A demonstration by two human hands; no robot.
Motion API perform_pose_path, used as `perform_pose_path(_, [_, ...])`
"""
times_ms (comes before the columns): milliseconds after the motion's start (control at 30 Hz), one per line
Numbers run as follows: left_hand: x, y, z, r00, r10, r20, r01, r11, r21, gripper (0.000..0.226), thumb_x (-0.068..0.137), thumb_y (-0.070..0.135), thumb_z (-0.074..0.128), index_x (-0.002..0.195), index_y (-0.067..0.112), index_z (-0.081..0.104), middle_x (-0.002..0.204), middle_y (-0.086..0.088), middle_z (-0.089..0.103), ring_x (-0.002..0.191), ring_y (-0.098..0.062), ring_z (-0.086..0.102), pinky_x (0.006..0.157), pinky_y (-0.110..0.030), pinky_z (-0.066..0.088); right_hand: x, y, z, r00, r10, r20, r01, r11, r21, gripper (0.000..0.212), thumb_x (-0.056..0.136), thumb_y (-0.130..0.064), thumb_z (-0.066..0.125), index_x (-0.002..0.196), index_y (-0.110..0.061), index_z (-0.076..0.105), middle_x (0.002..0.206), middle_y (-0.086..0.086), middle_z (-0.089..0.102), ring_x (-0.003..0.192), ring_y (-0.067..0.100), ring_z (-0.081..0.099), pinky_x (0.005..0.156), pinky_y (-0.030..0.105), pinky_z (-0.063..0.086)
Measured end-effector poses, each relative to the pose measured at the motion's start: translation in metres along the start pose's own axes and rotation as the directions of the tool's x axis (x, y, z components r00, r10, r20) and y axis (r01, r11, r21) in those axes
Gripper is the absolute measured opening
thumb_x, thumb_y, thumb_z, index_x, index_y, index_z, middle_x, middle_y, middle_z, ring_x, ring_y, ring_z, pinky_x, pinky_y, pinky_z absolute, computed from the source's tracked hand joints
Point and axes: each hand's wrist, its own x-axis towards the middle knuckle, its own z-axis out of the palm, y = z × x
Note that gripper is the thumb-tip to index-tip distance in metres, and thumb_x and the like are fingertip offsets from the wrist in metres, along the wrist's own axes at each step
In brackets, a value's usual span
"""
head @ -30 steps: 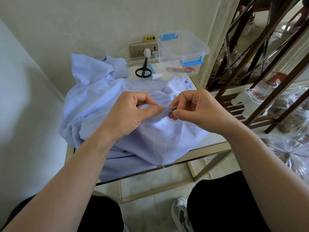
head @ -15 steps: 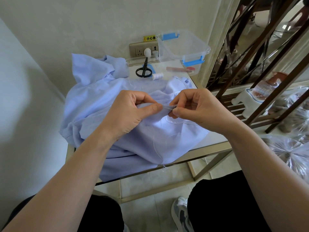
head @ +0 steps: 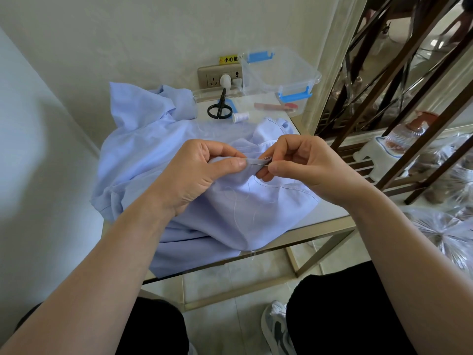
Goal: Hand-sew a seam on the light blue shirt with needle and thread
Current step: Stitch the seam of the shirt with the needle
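The light blue shirt [head: 153, 155] lies bunched over a small table. My left hand [head: 197, 172] pinches a raised fold of its fabric between thumb and fingers. Directly to the right, my right hand [head: 302, 165] pinches the thin metal needle [head: 259, 163], which lies level and enters the fold at my left thumb tip. White thread [head: 239, 216] trails in loose loops over the cloth below my hands, down to the table's front edge.
At the back of the table lie black scissors [head: 220, 108], a white thread spool [head: 240, 116] and a clear box with blue clips [head: 281, 73]. A wall socket [head: 217, 78] sits behind. A dark metal shelf frame [head: 399, 103] stands close on the right. The table's gold edge [head: 307, 231] runs below the shirt.
Both hands stay in nearly the same place. The right hand has edged slightly toward the left with the needle, and its fingers have shifted a little on it.
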Motion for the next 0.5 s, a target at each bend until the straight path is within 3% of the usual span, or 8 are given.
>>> perform_pose_path(300, [-0.0037, 0.0050, 0.0003, 0.996, -0.051, 0.068, 0.058, 0.993, -0.101, 0.025, 0.086, 0.009, 0.067, 0.070, 0.025, 0.078, 0.076, 0.004, 0.072, 0.077, -0.006, 0.062, 0.081, -0.020, 0.045, 0.0022, 0.0049, -0.0015, 0.998, -0.030, 0.048, 0.026, 0.996, 0.085, 0.003, 0.089, 0.003, 0.061, 0.089, 0.002, 0.058, 0.095, 0.011, 0.072, 0.090, 0.026, 0.069, 0.085, 0.030, 0.051])
perform_pose_path(500, [-0.0061, 0.0088, -0.0005, 0.991, -0.058, 0.124, 0.077, 0.985, -0.152, 0.011, 0.076, 0.022, 0.068, 0.072, 0.026, 0.078, 0.076, 0.005, 0.073, 0.073, -0.003, 0.063, 0.071, -0.011, 0.048, 0.0046, 0.0085, -0.0025, 0.997, -0.041, 0.071, 0.033, 0.993, 0.117, 0.006, 0.089, -0.005, 0.060, 0.092, -0.001, 0.057, 0.096, 0.017, 0.071, 0.092, 0.028, 0.068, 0.088, 0.033, 0.051])
